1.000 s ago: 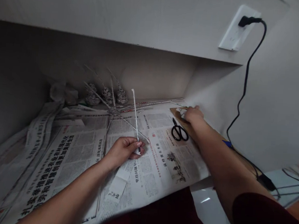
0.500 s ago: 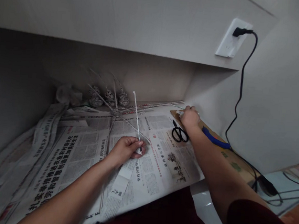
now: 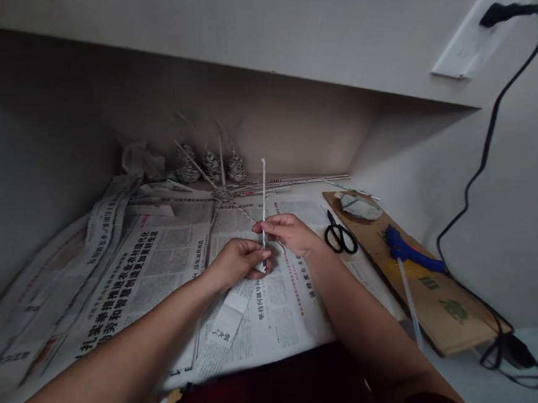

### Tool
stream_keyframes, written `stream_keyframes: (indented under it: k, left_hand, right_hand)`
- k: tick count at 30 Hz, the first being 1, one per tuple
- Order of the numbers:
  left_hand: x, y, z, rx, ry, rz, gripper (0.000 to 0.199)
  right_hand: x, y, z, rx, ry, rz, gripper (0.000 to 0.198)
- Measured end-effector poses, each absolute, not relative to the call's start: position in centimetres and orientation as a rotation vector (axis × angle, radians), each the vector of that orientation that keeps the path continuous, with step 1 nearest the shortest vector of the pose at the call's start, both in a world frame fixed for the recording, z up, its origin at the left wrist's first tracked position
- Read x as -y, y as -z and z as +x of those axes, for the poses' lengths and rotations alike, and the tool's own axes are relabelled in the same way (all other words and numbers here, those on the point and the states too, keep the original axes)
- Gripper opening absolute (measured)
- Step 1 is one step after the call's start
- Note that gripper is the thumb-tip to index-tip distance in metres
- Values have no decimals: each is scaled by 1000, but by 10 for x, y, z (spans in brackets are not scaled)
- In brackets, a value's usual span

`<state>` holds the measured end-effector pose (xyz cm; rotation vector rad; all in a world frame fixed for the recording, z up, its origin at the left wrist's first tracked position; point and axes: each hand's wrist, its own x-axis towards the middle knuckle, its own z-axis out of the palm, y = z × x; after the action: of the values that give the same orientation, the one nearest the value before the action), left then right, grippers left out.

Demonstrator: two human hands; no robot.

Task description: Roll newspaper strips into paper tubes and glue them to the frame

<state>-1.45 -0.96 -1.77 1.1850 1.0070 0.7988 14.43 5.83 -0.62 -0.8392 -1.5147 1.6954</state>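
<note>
Over the newspaper-covered table, my left hand pinches the lower end of a thin white rolled-paper stick, which points up. My right hand has its thumb and fingers closed on the same stick just above the left one. Behind the hands lies a woven paper piece with several paper sticks radiating from its centre. A small folded paper slip rests on the newspaper below my left hand.
Black-handled scissors lie to the right. Beside them a cardboard sheet carries a blue glue gun and a whitish round pad. Woven paper cones and long paper sticks sit at the back. A black cord hangs at right.
My right hand has come left from the cardboard to the stick and closed on it. The left hand keeps its hold. The view has shifted, exposing the glue gun and round pad.
</note>
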Motion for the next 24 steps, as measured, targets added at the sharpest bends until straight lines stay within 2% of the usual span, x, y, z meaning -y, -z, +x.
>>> stream_keyframes:
  k: [6,11,16,21,24]
  left_hand:
    - [10,17,-15,-1046,-726,1266,27]
    - [11,16,-14,-1061,-768,1230,27]
    - [14,10,-14,-1050,-736,1278,26]
    - [14,13,-14,-1058,-754,1253,26]
    - [14,14,-14,-1045,-733,1254,26]
  right_hand:
    - [-58,11,144,1435,-1602,-943,31]
    - [-54,9,146,1598,-1620,-913,34]
    - [-51,8,144,1520,-1476,-957,30]
    - [-50,6,145,1499,-1698,-819,28]
    - [-51,5,145,1383,-1682,-849,26]
